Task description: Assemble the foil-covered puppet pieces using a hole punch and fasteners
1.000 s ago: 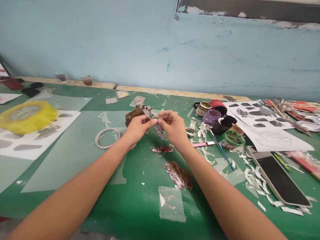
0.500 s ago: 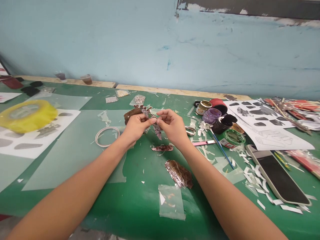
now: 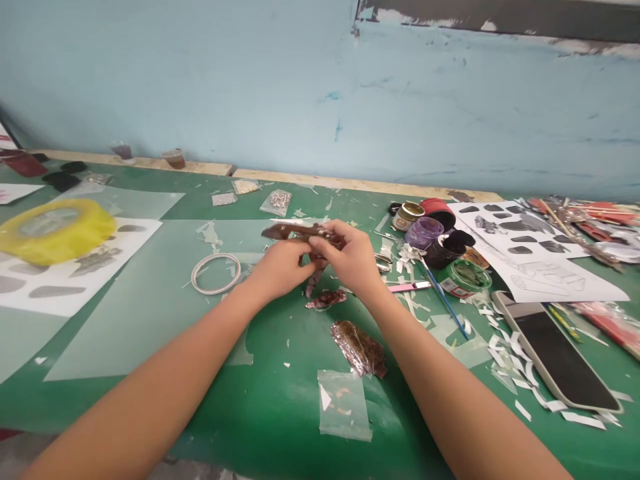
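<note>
Above the middle of the green table, my left hand point(image 3: 283, 268) and my right hand point(image 3: 354, 259) are close together, fingers closed on a brown, shiny, flat piece point(image 3: 286, 231). It is now turned nearly edge-on. A mottled purplish strip point(image 3: 314, 283) hangs below my fingers; how it joins the brown piece is hidden. Just under my hands lies a narrow reddish-brown piece point(image 3: 327, 299) with a glossy surface. Nearer to me rests a larger brown piece point(image 3: 358, 348) that looks wrapped in clear film. A small clear plastic bag point(image 3: 345, 407) lies in front of it.
At left are a thin tape ring point(image 3: 215, 274) and a large yellow tape roll point(image 3: 57, 230). Paint jars point(image 3: 465, 277), a blue brush point(image 3: 445, 300), paper scraps and a phone point(image 3: 560, 357) lie at right. Small bead packets point(image 3: 276, 201) sit toward the wall.
The brown piece has been tilted, from its broad side showing at left to nearly edge-on above my fingers. My left hand has moved slightly right and down; the purplish strip hangs lower.
</note>
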